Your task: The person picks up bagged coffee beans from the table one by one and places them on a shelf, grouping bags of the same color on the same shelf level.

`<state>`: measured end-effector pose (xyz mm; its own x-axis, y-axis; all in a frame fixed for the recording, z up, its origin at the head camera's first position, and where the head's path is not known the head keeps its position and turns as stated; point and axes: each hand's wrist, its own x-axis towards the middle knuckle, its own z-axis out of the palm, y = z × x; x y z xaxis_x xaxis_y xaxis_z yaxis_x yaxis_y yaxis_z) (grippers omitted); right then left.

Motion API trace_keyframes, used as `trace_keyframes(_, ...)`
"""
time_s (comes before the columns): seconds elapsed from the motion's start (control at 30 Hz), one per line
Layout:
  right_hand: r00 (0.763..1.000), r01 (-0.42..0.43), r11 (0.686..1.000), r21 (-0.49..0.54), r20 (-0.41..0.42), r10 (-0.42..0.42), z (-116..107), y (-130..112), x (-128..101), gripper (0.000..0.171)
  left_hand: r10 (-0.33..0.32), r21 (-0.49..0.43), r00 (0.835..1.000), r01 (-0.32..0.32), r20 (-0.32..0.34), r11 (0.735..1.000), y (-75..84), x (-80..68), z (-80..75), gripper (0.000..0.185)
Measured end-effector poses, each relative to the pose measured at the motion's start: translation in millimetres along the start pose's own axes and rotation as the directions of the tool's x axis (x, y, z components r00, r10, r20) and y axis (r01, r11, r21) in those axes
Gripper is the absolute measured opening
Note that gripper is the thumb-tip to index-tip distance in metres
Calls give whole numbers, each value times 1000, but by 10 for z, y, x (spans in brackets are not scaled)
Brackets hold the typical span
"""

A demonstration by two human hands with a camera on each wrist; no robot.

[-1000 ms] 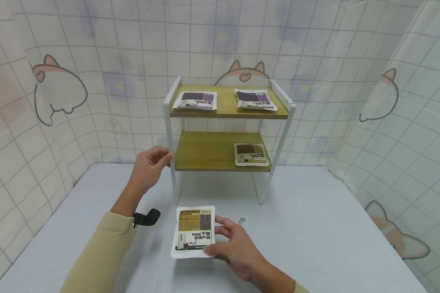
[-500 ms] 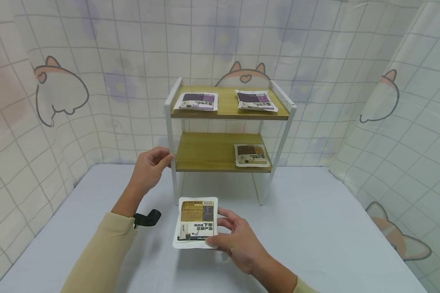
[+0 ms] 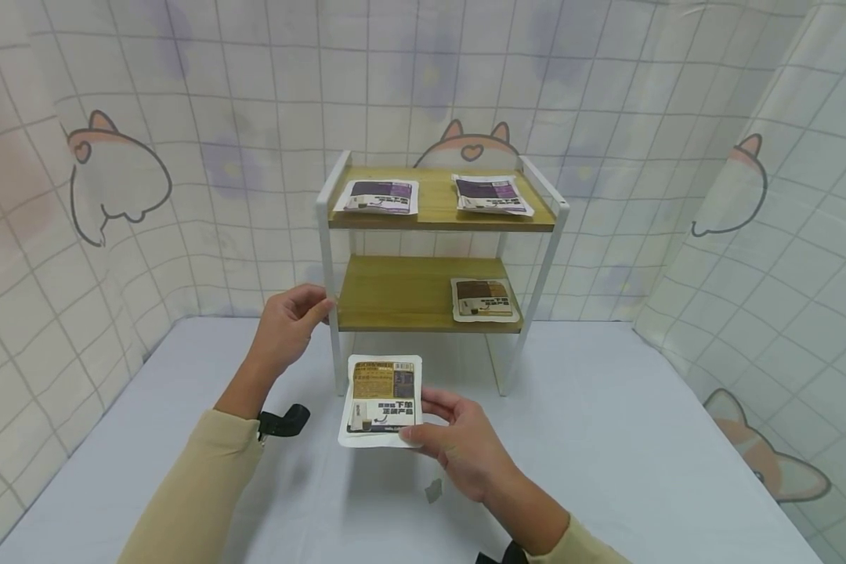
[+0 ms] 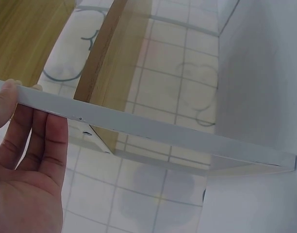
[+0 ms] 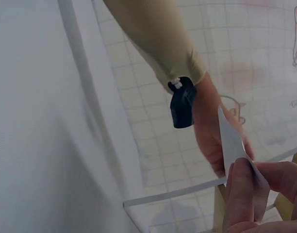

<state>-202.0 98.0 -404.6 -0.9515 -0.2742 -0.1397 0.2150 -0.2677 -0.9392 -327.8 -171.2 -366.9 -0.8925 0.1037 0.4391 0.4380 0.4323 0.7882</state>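
Observation:
My right hand [image 3: 446,439] pinches a flat white packet with a brown label [image 3: 383,399] by its right edge and holds it above the table, in front of the two-tier shelf rack [image 3: 437,266]. In the right wrist view the fingers [image 5: 245,194] clamp the thin packet edge [image 5: 228,138]. My left hand [image 3: 292,317] grips the rack's white front-left post [image 3: 333,345]; the left wrist view shows its fingers [image 4: 39,141] behind that post [image 4: 153,133].
Two purple-labelled packets [image 3: 381,196] [image 3: 492,193] lie on the top shelf. A brown-labelled packet [image 3: 484,298] lies at the right of the lower shelf. A small scrap [image 3: 433,491] lies on the white table [image 3: 606,470]. Tiled curtains surround the table.
My right hand has lifted the packet and carried it away from me toward the rack. The left hand has stayed on the post.

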Motion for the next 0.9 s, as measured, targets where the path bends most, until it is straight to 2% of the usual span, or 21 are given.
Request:
trace_keyframes(0.23,1000,25,1000,-8,0,-25,3,-45,84,64,-4,8,1000,4,2,1000,-7,13,6,27)
trace_keyframes(0.63,997,50,998,-47,-48,-52,10,-152,247,60,-11,2,1000,11,25,1000,-16,20,-42,30)
trace_keyframes(0.9,997,55,997,-57,-55,-58,17,-237,363,60,-25,-27,999,26,30,999,-21,40,-52,29)
